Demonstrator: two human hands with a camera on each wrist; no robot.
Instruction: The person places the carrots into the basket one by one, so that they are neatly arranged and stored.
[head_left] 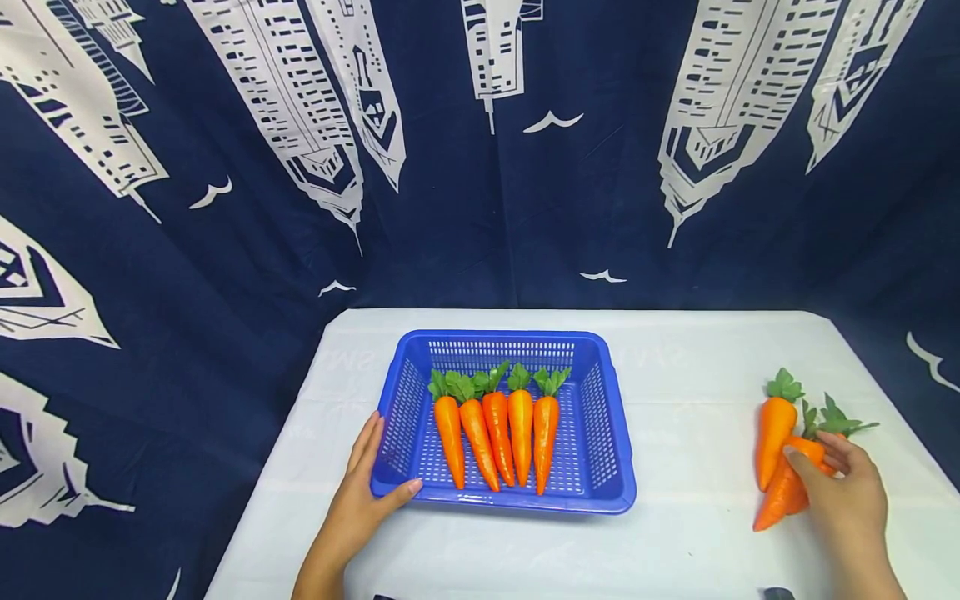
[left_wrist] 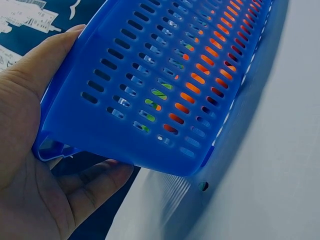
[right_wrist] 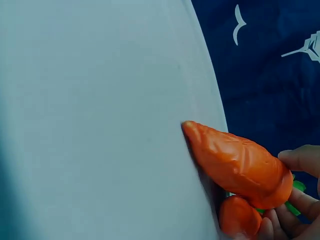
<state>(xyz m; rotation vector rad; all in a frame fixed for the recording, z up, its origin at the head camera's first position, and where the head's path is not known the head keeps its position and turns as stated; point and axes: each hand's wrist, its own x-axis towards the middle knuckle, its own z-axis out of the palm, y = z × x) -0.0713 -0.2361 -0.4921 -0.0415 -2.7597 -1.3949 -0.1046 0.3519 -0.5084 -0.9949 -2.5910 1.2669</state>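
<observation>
My left hand [head_left: 356, 504] holds the near left corner of a blue plastic basket [head_left: 615, 450], thumb along the front rim and fingers along the left side. The thumb and fingers straddle that corner in the left wrist view. Inside the basket, several orange carrots [head_left: 480, 437] with green leafy tops lie side by side, tips toward me. At the right, my right hand [head_left: 851, 492] pinches a carrot [head_left: 783, 492] near its leafy end, its tip pointing down-left. Another carrot, partly hidden, lies beneath it, and one more carrot [head_left: 774, 433] lies just to its left.
A white table [head_left: 690, 400] carries everything, with its right edge close beyond the carrots. Dark blue cloth [head_left: 510, 225] with white building prints hangs behind and beside it. A small dark object [head_left: 777, 593] shows at the table's near edge.
</observation>
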